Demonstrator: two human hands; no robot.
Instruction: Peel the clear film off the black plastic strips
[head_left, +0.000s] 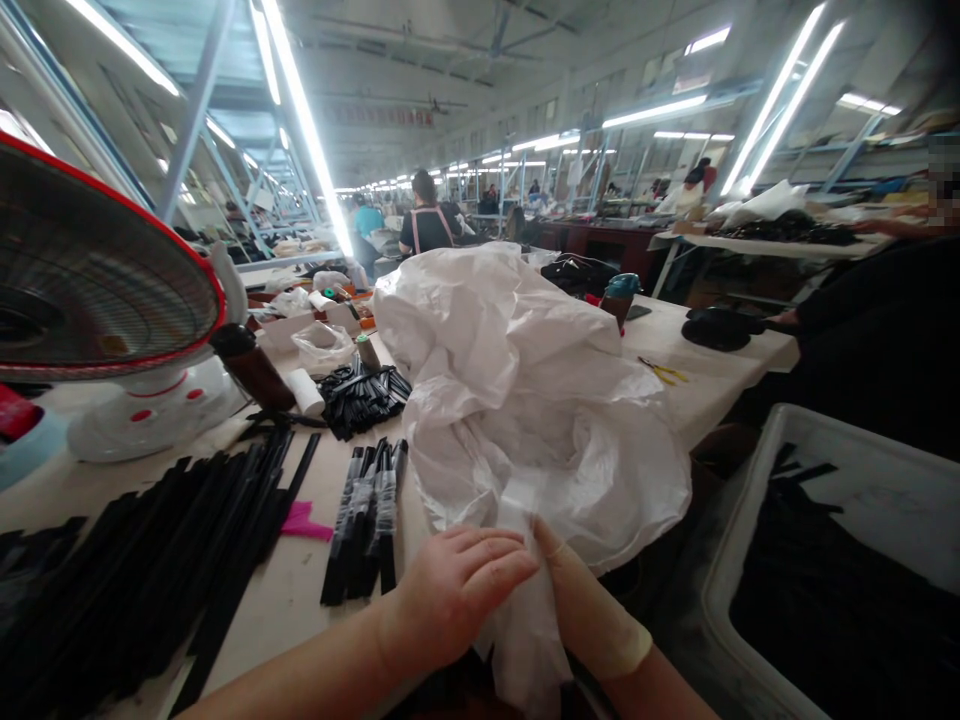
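A big crumpled white plastic bag [510,380] lies spread over the table in front of me, its near end bunched into a narrow strip that hangs over the edge. My left hand [472,585] is bare and lies across that strip from the left, fingers together and curved over it, thumb hidden. On the other side, my right hand [585,595], in a pale thin glove, closes round the same gathered part; its fingertips are hidden behind the plastic. Just left of the bag are wrapped bundles of black strips [364,520].
Long black strips [172,560] cover the left of the table [251,610], below a red-rimmed fan [105,260]. Yellow-handled snips [661,371] lie right of the bag. A white bin [739,540] with black pieces stands at right, near a person in dark clothes [877,320].
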